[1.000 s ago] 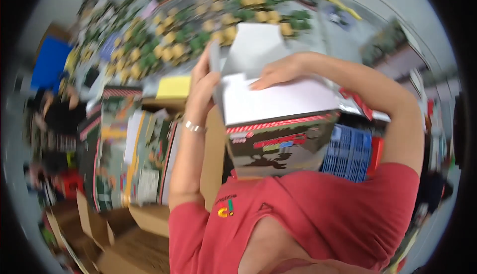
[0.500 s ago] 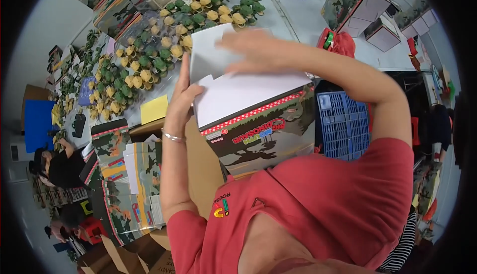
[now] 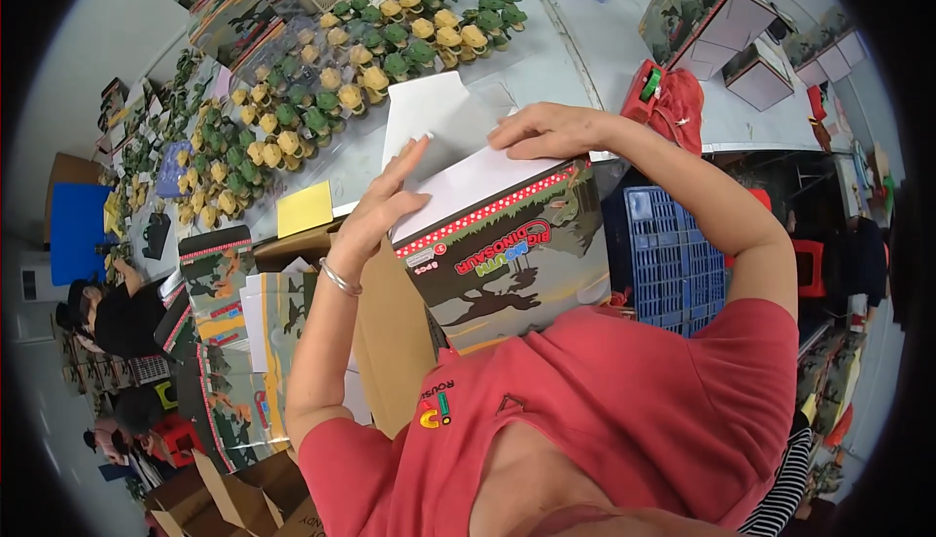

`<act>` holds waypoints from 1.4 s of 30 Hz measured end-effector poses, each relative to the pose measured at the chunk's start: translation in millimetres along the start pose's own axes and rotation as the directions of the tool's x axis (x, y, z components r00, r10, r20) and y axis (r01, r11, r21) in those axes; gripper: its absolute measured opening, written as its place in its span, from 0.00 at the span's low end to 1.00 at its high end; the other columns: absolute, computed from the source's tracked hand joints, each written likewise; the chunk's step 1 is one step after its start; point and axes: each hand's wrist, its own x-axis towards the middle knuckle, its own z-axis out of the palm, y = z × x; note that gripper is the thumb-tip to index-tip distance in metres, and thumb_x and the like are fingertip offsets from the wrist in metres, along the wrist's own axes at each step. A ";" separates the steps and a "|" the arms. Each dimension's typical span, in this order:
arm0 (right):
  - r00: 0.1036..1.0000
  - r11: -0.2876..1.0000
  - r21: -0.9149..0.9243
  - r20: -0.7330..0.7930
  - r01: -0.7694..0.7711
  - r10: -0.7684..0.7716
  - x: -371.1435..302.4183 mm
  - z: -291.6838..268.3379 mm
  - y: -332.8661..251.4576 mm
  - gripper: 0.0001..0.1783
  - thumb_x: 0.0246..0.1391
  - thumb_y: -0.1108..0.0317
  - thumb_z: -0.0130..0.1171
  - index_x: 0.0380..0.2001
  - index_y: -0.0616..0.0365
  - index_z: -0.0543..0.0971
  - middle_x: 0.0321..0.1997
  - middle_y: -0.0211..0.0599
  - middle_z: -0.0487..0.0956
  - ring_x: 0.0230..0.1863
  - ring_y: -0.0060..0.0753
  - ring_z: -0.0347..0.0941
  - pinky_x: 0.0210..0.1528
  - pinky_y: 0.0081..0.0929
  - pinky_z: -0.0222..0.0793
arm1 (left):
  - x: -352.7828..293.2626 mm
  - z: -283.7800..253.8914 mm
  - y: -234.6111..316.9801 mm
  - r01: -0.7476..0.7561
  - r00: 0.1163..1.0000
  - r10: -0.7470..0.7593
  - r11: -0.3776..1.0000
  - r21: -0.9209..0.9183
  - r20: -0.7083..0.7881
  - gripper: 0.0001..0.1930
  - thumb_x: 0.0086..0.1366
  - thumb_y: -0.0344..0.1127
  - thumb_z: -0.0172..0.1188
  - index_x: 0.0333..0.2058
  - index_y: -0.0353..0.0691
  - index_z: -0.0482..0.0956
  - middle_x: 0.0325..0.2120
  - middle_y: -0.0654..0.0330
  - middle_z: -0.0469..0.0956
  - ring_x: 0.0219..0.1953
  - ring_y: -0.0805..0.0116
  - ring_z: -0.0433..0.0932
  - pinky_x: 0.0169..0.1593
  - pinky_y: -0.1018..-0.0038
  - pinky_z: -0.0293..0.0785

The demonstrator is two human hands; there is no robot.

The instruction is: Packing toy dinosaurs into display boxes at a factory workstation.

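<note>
A printed cardboard box (image 3: 507, 269), dark green and grey with a red dotted border, stands upright against my front. Its white top flap (image 3: 458, 186) lies inward, and a larger white flap (image 3: 419, 113) stands up on the far side. My left hand (image 3: 385, 206) rests at the box's upper left corner, fingers stretched out and thumb over the flap edge. Across the top at the right, my right hand (image 3: 551, 133) presses down on the white flap with its fingers extended. What lies inside the box is hidden.
Rows of green and yellow dinosaur toys (image 3: 370, 50) cover the table's left. A red tape dispenser (image 3: 642, 91) and printed boxes (image 3: 697, 11) are at right. A blue plastic crate (image 3: 673, 259) sits below. Flattened printed cartons (image 3: 229, 342) and a brown carton (image 3: 395, 342) flank my left arm.
My right hand has come from above the far flap to the right part of the top flap. My left hand has shifted slightly right and nearer, and the far flap leans farther outward.
</note>
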 end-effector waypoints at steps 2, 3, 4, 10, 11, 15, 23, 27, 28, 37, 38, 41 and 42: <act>0.954 0.922 0.275 -0.045 -0.273 0.296 4.7 -3.8 -5.2 0.13 0.43 0.65 0.59 0.34 0.60 0.75 0.44 0.45 0.73 0.40 0.38 0.70 0.43 0.27 0.65 | 1.2 5.2 1.8 -0.112 0.991 0.096 0.977 -0.182 -0.097 0.39 0.44 0.34 0.48 0.60 0.35 0.52 0.63 0.52 0.46 0.66 0.62 0.39 0.64 0.73 0.33; 0.954 0.923 0.273 -0.045 -0.272 0.295 2.2 -3.1 -5.8 0.13 0.43 0.65 0.59 0.34 0.60 0.75 0.44 0.45 0.73 0.40 0.38 0.70 0.43 0.27 0.65 | 0.4 5.4 1.9 -0.115 0.990 0.098 0.977 -0.182 -0.099 0.39 0.44 0.34 0.48 0.60 0.35 0.52 0.63 0.52 0.46 0.66 0.62 0.39 0.64 0.73 0.33; 0.938 0.987 0.036 -0.308 -0.154 0.158 -3.3 -2.6 -5.7 0.19 0.43 0.66 0.60 0.40 0.61 0.72 0.46 0.41 0.71 0.41 0.33 0.70 0.45 0.26 0.64 | -0.6 5.1 2.1 -0.167 0.981 0.140 0.962 -0.214 -0.135 0.40 0.42 0.32 0.47 0.60 0.33 0.52 0.62 0.51 0.46 0.66 0.62 0.38 0.64 0.73 0.33; 0.796 0.839 0.534 -0.459 -0.107 0.394 -35.6 -22.5 15.3 0.41 0.33 0.61 0.68 0.53 0.59 0.64 0.49 0.39 0.69 0.46 0.32 0.68 0.50 0.28 0.62 | -4.2 8.7 29.6 -0.303 0.953 0.299 0.932 -0.196 -0.051 0.43 0.37 0.31 0.45 0.60 0.34 0.52 0.63 0.52 0.47 0.66 0.63 0.40 0.64 0.73 0.34; 0.797 0.842 0.531 -0.463 -0.100 0.387 -35.8 -27.9 19.7 0.41 0.33 0.61 0.68 0.53 0.59 0.64 0.49 0.39 0.69 0.46 0.32 0.68 0.50 0.28 0.62 | 1.3 12.9 33.7 -0.308 0.951 0.304 0.932 -0.190 -0.052 0.43 0.37 0.31 0.45 0.60 0.34 0.52 0.63 0.52 0.47 0.66 0.63 0.40 0.64 0.73 0.34; 0.850 0.876 0.017 -0.236 -0.481 0.471 -38.7 -47.9 7.2 0.33 0.37 0.67 0.56 0.52 0.62 0.65 0.52 0.47 0.69 0.47 0.39 0.70 0.51 0.27 0.63 | 24.1 22.1 48.0 -0.369 0.928 0.372 0.925 -0.089 0.013 0.42 0.39 0.30 0.44 0.61 0.38 0.51 0.63 0.52 0.45 0.66 0.63 0.40 0.63 0.74 0.35; 0.821 0.806 -0.447 -0.564 -0.389 0.083 -88.0 -45.0 13.3 0.34 0.39 0.77 0.44 0.56 0.61 0.60 0.55 0.58 0.63 0.58 0.52 0.57 0.63 0.35 0.48 | 46.3 26.4 26.7 -0.506 0.852 0.456 0.843 0.182 0.257 0.38 0.43 0.27 0.42 0.59 0.39 0.55 0.62 0.50 0.46 0.65 0.54 0.40 0.65 0.68 0.33; 0.820 0.893 0.275 -0.366 -0.357 0.440 -91.7 -43.5 -17.8 0.36 0.42 0.75 0.49 0.59 0.56 0.57 0.59 0.50 0.61 0.61 0.43 0.56 0.63 0.31 0.48 | 37.7 22.5 26.9 -0.518 0.824 0.433 0.838 0.174 0.366 0.34 0.48 0.32 0.42 0.59 0.39 0.56 0.61 0.54 0.51 0.65 0.52 0.42 0.65 0.65 0.35; 0.821 0.892 0.277 -0.363 -0.357 0.441 -90.2 -43.7 -26.6 0.36 0.42 0.75 0.49 0.59 0.56 0.57 0.59 0.50 0.61 0.61 0.43 0.56 0.63 0.31 0.48 | 35.7 19.4 28.4 -0.530 0.814 0.426 0.823 0.204 0.396 0.32 0.51 0.34 0.42 0.59 0.39 0.57 0.61 0.55 0.52 0.65 0.52 0.42 0.65 0.64 0.37; 0.870 0.861 0.397 -0.241 -0.317 0.431 -64.0 -59.3 24.3 0.33 0.49 0.51 0.55 0.56 0.54 0.63 0.55 0.45 0.65 0.57 0.32 0.58 0.53 0.29 0.58 | 6.6 17.4 46.0 -0.362 0.921 0.254 0.838 0.409 0.295 0.26 0.62 0.46 0.41 0.57 0.40 0.61 0.61 0.57 0.53 0.65 0.56 0.45 0.63 0.57 0.39; 0.782 0.845 0.392 -0.362 -0.365 0.506 -55.3 -50.5 29.8 0.32 0.48 0.53 0.58 0.54 0.56 0.65 0.52 0.43 0.68 0.54 0.30 0.61 0.52 0.27 0.59 | 7.3 17.5 46.0 -0.358 0.920 0.246 0.842 0.403 0.304 0.26 0.62 0.46 0.42 0.57 0.40 0.62 0.61 0.57 0.53 0.64 0.57 0.46 0.62 0.57 0.41; 0.784 0.823 0.476 -0.363 -0.309 0.504 -38.1 -36.6 28.5 0.31 0.45 0.57 0.62 0.51 0.60 0.68 0.47 0.38 0.72 0.48 0.27 0.66 0.50 0.23 0.61 | 12.9 6.3 38.0 -0.291 0.940 0.209 0.905 0.311 0.271 0.26 0.62 0.44 0.44 0.57 0.40 0.61 0.61 0.56 0.54 0.63 0.59 0.50 0.61 0.56 0.48; 0.875 0.799 0.565 -0.259 -0.206 0.408 -33.5 -33.8 27.4 0.31 0.43 0.60 0.64 0.50 0.62 0.68 0.45 0.36 0.73 0.45 0.24 0.68 0.48 0.21 0.62 | 16.9 2.3 32.0 -0.228 0.957 0.176 0.947 0.225 0.230 0.26 0.61 0.43 0.46 0.58 0.40 0.59 0.60 0.54 0.55 0.62 0.60 0.52 0.59 0.56 0.52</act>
